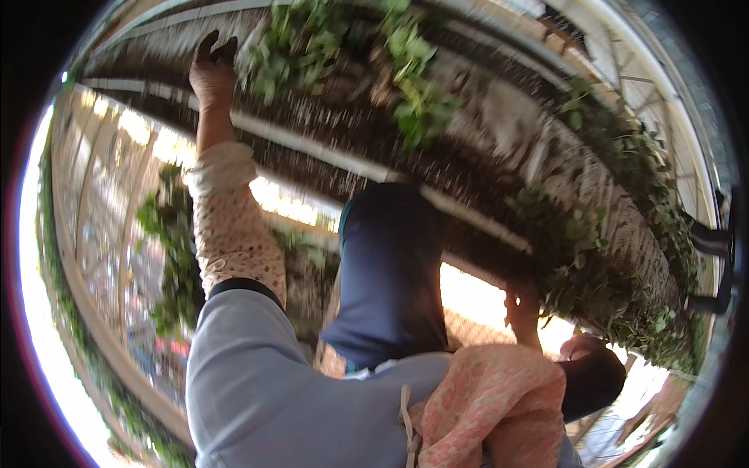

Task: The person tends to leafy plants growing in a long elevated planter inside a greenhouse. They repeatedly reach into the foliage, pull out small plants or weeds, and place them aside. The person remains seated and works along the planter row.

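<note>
My left hand [214, 73] reaches out at the upper left, its fingers a little apart and nothing seen between them. It is just left of a heap of green leafy stems [295, 50], over a dark surface blurred by motion. More leafy stems [418, 88] lie farther right. My right hand [522, 310] is in shadow at the lower right, beside a larger mass of leafy plants [585, 286]; its fingers are partly hidden, and I cannot tell if it holds anything.
My bent knee in dark blue trousers [391, 263] is at the centre. Pale rails [316, 149] cross the dark surface. A leafy clump [172, 251] stands at the left, before a pale barred frame [82, 187]. Leaves also run along the right rim.
</note>
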{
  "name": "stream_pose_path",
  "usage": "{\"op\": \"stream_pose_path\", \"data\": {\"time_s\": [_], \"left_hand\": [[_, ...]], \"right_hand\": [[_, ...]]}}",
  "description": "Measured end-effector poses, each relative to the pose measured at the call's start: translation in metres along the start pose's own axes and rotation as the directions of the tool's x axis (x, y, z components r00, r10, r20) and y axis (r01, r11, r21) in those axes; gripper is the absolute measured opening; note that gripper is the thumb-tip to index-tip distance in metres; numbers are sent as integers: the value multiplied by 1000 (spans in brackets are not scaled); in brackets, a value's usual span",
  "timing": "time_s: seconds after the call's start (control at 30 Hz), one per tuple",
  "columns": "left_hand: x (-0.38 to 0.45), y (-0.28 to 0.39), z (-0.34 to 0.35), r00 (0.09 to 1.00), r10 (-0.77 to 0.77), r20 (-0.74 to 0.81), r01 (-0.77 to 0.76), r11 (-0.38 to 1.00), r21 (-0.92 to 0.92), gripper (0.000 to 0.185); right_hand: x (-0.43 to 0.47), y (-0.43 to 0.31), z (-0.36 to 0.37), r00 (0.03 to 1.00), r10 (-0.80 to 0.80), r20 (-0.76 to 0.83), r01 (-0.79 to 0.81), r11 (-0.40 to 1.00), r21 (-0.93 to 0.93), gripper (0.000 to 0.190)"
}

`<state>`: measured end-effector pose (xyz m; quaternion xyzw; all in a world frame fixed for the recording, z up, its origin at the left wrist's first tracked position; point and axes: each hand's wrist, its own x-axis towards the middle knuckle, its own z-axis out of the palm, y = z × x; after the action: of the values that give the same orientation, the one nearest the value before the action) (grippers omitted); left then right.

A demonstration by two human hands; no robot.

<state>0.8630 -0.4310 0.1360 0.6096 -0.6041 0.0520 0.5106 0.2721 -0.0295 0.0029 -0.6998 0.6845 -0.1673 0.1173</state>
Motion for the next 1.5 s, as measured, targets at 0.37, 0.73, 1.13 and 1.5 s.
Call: {"op": "stream_pose_path", "data": {"time_s": [0.37,0.73,1.13,1.5], "left_hand": [[-393,58,-197,566,-779,272,735,625,261,53],[-369,-2,-69,493,-843,215,544,491,680,40],[-489,-61,-213,419,-908,-28,657,324,-681,33],[-517,-133,-220,272,-960,-62,878,274,-392,35]], "right_hand": [[15,-3,-10,973,-215,81,218,976,-27,18],[-16,-6,-9,971,-230,60,233,971,-49,34],[-13,8,-4,978,-183,99,183,983,10,28],[-24,11,-6,991,-124,50,124,992,1,26]]}}
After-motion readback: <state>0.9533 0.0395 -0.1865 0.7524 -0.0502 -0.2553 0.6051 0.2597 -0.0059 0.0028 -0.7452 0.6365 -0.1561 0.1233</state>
